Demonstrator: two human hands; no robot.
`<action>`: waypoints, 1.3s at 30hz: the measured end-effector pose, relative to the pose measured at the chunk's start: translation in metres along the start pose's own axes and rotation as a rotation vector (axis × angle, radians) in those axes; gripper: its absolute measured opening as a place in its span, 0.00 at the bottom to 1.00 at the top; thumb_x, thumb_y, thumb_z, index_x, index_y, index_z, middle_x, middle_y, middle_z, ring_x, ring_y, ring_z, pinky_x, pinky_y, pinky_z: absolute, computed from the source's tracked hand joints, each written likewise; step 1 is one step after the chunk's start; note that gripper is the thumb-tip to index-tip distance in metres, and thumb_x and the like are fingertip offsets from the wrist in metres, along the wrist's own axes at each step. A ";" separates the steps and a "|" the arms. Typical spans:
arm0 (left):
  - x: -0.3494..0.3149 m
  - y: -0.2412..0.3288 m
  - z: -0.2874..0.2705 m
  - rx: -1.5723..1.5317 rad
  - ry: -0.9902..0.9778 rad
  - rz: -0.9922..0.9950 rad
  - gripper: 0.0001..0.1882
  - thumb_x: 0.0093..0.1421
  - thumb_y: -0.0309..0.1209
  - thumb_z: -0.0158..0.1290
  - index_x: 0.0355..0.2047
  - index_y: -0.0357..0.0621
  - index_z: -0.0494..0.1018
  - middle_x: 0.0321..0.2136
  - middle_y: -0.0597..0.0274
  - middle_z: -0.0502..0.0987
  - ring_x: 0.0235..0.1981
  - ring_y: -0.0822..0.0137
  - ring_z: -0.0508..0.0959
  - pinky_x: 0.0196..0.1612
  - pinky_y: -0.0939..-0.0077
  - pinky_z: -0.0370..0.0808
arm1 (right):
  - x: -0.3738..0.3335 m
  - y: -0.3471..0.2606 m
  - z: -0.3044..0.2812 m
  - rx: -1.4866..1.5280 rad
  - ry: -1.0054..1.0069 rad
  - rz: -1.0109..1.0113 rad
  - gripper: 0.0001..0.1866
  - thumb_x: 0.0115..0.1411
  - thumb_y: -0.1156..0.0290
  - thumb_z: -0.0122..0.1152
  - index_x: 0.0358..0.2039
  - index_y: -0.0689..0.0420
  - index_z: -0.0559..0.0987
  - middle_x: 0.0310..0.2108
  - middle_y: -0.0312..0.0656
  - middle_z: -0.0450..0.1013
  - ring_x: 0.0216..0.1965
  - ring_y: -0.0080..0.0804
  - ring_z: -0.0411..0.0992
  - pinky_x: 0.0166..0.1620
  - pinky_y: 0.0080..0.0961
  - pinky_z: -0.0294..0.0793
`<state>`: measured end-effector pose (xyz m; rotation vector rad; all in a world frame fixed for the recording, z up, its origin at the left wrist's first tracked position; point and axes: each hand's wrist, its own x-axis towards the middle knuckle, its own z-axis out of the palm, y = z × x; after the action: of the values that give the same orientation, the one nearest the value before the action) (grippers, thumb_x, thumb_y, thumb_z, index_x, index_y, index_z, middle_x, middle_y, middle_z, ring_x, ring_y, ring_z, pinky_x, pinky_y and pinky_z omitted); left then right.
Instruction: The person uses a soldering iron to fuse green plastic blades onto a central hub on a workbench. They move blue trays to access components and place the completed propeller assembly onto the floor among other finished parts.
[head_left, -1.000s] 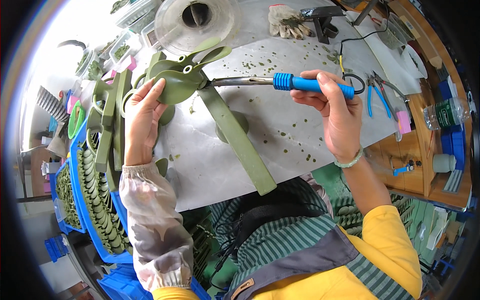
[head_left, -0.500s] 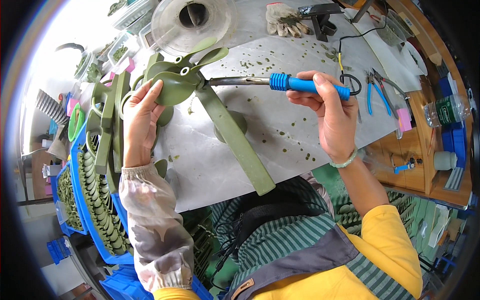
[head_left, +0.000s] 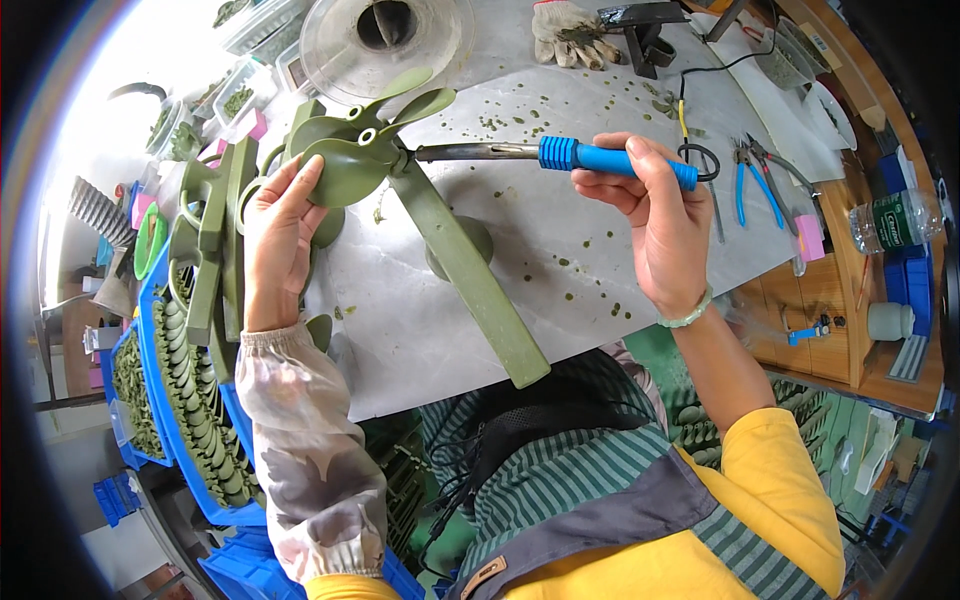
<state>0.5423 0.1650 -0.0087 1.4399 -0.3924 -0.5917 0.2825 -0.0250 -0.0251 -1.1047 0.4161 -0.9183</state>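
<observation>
My left hand (head_left: 280, 225) pinches the rim of a rounded olive-green wax-like piece (head_left: 345, 180) between thumb and fingers. Small pale rings and leaf-shaped blades stand out from that piece. My right hand (head_left: 668, 225) is closed around the blue handle of a soldering iron (head_left: 608, 163), held level above the table. The iron's dark metal shaft points left, and its tip meets the joint between the rounded piece and a long green bar (head_left: 470, 280). The exact contact is partly hidden. The bar slants toward the table's near edge, with a round green disc (head_left: 474, 248) beside it.
More green bars and cups (head_left: 215, 235) stand at my left, next to a blue crate (head_left: 205, 470) of curved green pieces. Green drips dot the grey tabletop (head_left: 590, 300). Pliers (head_left: 757, 185) lie right; a stained glove (head_left: 570, 38) and a round clear lid-like disc (head_left: 335, 55) lie at the back.
Both hands have barely moved. The iron's tip has shifted very slightly left and up at the joint, and the right hand's grip on the handle has adjusted a little.
</observation>
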 end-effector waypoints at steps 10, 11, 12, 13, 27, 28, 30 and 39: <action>0.001 0.000 -0.003 -0.001 -0.006 -0.002 0.11 0.61 0.26 0.54 0.45 0.38 0.74 0.40 0.61 0.79 0.38 0.73 0.79 0.43 0.81 0.77 | -0.006 -0.004 0.000 -0.006 -0.018 0.017 0.15 0.64 0.68 0.51 0.38 0.69 0.78 0.34 0.46 0.77 0.32 0.34 0.79 0.41 0.29 0.81; 0.001 0.000 -0.003 -0.001 -0.005 -0.002 0.11 0.61 0.26 0.54 0.45 0.38 0.74 0.40 0.61 0.79 0.38 0.73 0.79 0.43 0.81 0.77 | -0.007 -0.004 0.001 -0.001 -0.021 0.020 0.15 0.64 0.68 0.51 0.38 0.69 0.78 0.34 0.47 0.77 0.31 0.34 0.79 0.41 0.29 0.81; 0.001 0.000 -0.003 -0.001 -0.004 -0.003 0.11 0.61 0.26 0.53 0.45 0.38 0.74 0.40 0.61 0.79 0.38 0.73 0.79 0.44 0.81 0.76 | -0.006 -0.003 0.001 0.000 -0.022 0.021 0.15 0.64 0.68 0.51 0.38 0.69 0.78 0.34 0.47 0.77 0.31 0.34 0.79 0.41 0.29 0.81; 0.000 0.000 -0.003 -0.003 -0.004 -0.002 0.11 0.61 0.26 0.53 0.45 0.38 0.74 0.40 0.61 0.79 0.38 0.73 0.79 0.44 0.81 0.76 | -0.006 -0.003 0.001 -0.001 -0.013 0.021 0.15 0.64 0.68 0.51 0.38 0.69 0.78 0.33 0.47 0.77 0.31 0.34 0.79 0.41 0.29 0.81; -0.001 -0.002 -0.001 -0.001 -0.010 -0.002 0.11 0.61 0.27 0.54 0.44 0.39 0.74 0.39 0.63 0.79 0.37 0.75 0.79 0.42 0.83 0.76 | -0.002 0.001 -0.001 -0.001 0.002 -0.005 0.16 0.64 0.68 0.50 0.38 0.70 0.77 0.33 0.47 0.77 0.31 0.35 0.79 0.41 0.28 0.81; -0.001 -0.001 -0.001 0.002 -0.011 -0.004 0.11 0.61 0.27 0.54 0.44 0.39 0.74 0.39 0.63 0.79 0.37 0.75 0.79 0.42 0.83 0.76 | -0.003 0.000 -0.001 -0.001 0.000 0.005 0.15 0.64 0.68 0.50 0.38 0.70 0.77 0.33 0.47 0.77 0.31 0.35 0.79 0.41 0.28 0.81; -0.001 -0.001 -0.002 0.002 -0.011 -0.001 0.11 0.61 0.27 0.54 0.44 0.39 0.74 0.39 0.63 0.79 0.37 0.75 0.79 0.43 0.83 0.76 | -0.005 -0.001 -0.001 -0.001 -0.003 0.015 0.15 0.64 0.68 0.50 0.38 0.70 0.78 0.34 0.47 0.77 0.32 0.35 0.79 0.41 0.28 0.81; 0.000 -0.002 -0.003 0.000 -0.008 0.003 0.12 0.61 0.27 0.54 0.45 0.38 0.74 0.40 0.62 0.79 0.37 0.74 0.79 0.42 0.83 0.76 | -0.005 -0.001 0.000 -0.007 0.004 0.026 0.15 0.64 0.68 0.50 0.38 0.69 0.77 0.34 0.47 0.77 0.32 0.34 0.79 0.41 0.28 0.81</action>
<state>0.5435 0.1671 -0.0115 1.4372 -0.4011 -0.5953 0.2789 -0.0213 -0.0252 -1.1015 0.4357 -0.8972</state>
